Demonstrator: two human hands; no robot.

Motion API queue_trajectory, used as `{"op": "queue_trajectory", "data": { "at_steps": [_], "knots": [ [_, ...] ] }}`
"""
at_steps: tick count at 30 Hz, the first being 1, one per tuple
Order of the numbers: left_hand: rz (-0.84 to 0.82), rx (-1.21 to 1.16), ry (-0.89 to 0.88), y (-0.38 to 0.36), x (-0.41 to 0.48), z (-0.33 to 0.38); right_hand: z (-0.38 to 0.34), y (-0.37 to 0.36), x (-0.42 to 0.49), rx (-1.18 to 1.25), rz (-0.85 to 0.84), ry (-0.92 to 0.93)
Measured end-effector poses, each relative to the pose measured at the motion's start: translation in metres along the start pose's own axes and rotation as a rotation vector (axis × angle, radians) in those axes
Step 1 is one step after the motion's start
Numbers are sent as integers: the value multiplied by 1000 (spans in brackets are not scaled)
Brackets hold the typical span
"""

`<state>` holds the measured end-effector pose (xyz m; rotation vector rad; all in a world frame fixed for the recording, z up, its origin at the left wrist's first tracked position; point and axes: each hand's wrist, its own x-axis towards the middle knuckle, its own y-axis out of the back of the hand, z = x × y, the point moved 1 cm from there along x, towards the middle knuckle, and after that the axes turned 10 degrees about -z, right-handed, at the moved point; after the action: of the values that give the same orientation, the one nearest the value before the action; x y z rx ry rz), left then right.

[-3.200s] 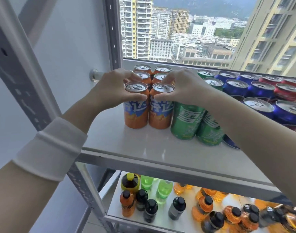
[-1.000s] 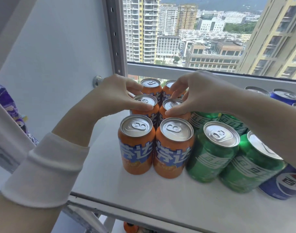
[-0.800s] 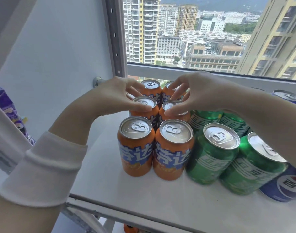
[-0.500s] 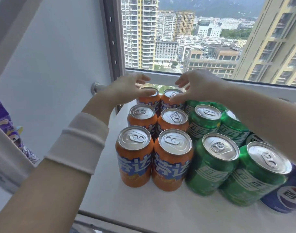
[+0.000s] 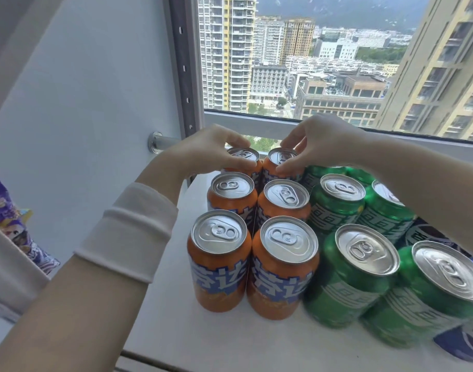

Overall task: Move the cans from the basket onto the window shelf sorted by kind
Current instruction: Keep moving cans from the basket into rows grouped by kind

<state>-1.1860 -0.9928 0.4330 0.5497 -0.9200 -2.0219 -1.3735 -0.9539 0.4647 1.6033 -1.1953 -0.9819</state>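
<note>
Orange cans stand in two columns on the white window shelf (image 5: 203, 342), with green cans (image 5: 353, 275) in columns to their right. My left hand (image 5: 211, 150) grips the rim of the rearmost left orange can (image 5: 243, 157) with thumb and fingers. The rearmost right orange can (image 5: 281, 159) has my right hand (image 5: 318, 142) pinching its rim. Both of these cans rest upright on the shelf by the window frame. The front orange cans (image 5: 254, 264) stand untouched. A blue can (image 5: 463, 345) shows at the lower right edge. No basket is in view.
A grey slotted upright (image 5: 185, 76) rises behind the left hand, with a metal peg (image 5: 156, 142) on the wall. The window frame (image 5: 256, 122) runs right behind the rear cans. A purple snack bag (image 5: 12, 226) hangs at far left.
Both hands have moved from the front pair of orange cans, over the middle pair, back to the rearmost pair by the window. The camera has come closer and higher.
</note>
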Motion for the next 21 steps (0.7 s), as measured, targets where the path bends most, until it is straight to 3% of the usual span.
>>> {"op": "queue_trajectory", "data": {
  "at_steps": [17,21],
  "knots": [
    [-114,65,66,4,-6,10,-2,-2,-15,23,-27,19],
    [-71,164,-52,3,-9,47,13,20,-43,52,25,28]
  ]
}}
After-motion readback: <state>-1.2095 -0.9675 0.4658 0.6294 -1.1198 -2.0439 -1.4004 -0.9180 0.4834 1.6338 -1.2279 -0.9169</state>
